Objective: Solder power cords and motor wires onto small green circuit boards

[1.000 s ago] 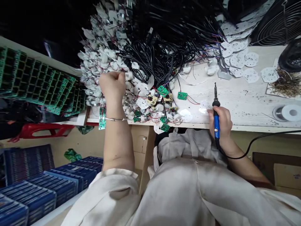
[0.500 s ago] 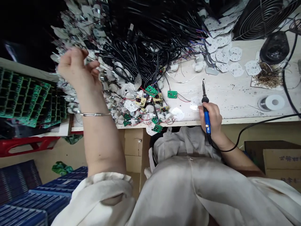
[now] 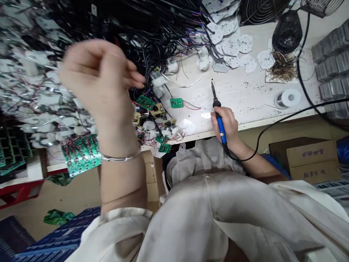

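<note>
My left hand [image 3: 98, 72] is raised over the heap of white parts and wires, its fingers curled together and blurred. What they hold, if anything, is hidden. Beside that wrist, a green circuit board panel [image 3: 81, 154] with red wires overlaps the bench edge. My right hand [image 3: 227, 125] grips a blue soldering iron [image 3: 221, 131], its dark tip pointing away from me above the bench. Left of the iron lies a small green circuit board [image 3: 176, 103] with thin red and black wires. More green and tan boards are among the heaped parts.
Black cables [image 3: 147, 43] pile up at the back. White perforated plates [image 3: 230, 45] stack to their right. A solder spool [image 3: 290, 98], a residue-covered pad [image 3: 283, 69] and a fan grille [image 3: 261, 11] are on the right. Cartons [image 3: 313, 160] stand below.
My left hand has come nearer and toward the middle. My view has turned left, so bench items appear further left. A green panel now shows beside my left wrist. The soldering iron stays in my right hand.
</note>
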### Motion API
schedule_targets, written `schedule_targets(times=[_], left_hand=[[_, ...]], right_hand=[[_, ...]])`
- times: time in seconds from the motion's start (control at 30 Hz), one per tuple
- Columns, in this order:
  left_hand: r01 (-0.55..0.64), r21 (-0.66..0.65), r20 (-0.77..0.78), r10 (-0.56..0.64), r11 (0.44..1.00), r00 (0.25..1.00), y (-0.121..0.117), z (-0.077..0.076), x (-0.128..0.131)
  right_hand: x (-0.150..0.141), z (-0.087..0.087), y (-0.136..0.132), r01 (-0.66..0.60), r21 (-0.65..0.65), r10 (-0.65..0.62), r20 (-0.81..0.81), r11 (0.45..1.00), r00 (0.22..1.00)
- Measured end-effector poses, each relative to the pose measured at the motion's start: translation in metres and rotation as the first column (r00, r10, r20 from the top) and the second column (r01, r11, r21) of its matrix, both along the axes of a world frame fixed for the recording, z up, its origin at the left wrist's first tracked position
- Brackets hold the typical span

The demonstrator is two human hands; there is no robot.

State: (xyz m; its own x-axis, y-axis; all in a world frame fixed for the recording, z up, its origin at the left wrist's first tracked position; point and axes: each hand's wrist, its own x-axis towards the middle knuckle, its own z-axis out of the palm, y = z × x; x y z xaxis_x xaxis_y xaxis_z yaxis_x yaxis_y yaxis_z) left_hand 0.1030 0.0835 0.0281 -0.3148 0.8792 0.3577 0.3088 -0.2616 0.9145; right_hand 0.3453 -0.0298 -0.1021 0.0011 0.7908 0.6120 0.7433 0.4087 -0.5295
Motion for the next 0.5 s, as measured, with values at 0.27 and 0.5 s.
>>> schedule_targets(times=[0.27,0.5], left_hand=[[0.288,-0.169,-0.522,-0.334,0.942,0.785,-0.055,-0.06,0.065],[0.246,-0.423,-0.648,-0.481,0.872,0.59,-0.065,-0.095,0.076]], right_hand=[[0.003,0.004,0.001,-0.05,-0.103,0.041,-0.086,0.993,0.995],[0.005,0.006,0.002,-0.075,-0.176,0.058,-0.097,0.982,0.994]])
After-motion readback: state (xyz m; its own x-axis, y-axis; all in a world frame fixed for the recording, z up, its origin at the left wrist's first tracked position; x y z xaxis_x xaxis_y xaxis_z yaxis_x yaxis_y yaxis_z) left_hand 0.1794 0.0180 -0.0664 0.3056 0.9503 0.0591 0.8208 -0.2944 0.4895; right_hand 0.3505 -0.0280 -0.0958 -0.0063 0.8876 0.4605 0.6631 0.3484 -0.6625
